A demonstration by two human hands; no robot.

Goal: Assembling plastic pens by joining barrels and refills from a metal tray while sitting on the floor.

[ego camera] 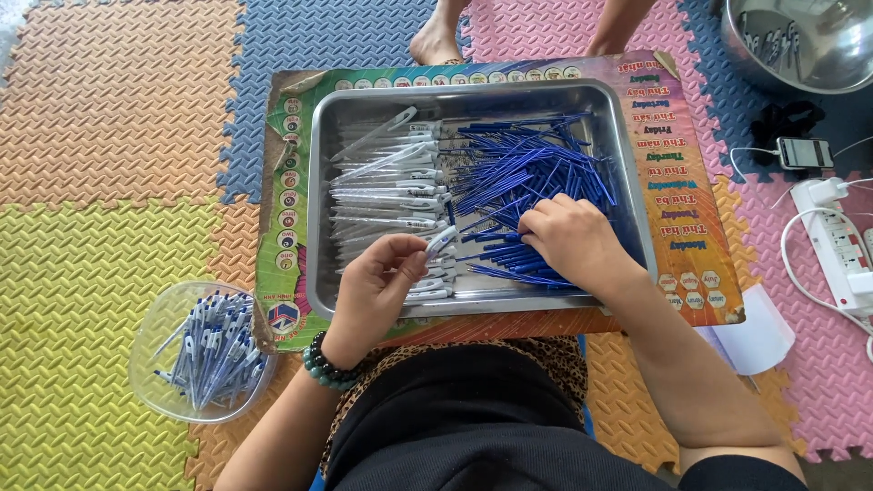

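Observation:
A steel tray (323,191) lies on a colourful printed board (691,218). Its left half holds several clear pen barrels (391,186), its right half a heap of blue ink refills (527,168). My left hand (377,286) holds one clear pen barrel (440,242) over the tray's near side, with a green bead bracelet (323,365) on the wrist. My right hand (573,238) rests palm down on the blue refills, its fingers closing on some of them.
A clear plastic bowl (153,320) with several assembled pens sits at the near left on foam floor mats. Another person's feet (436,41) stand beyond the tray. A steel bowl (800,41), a phone (805,152) and a white power strip (841,245) lie at the right.

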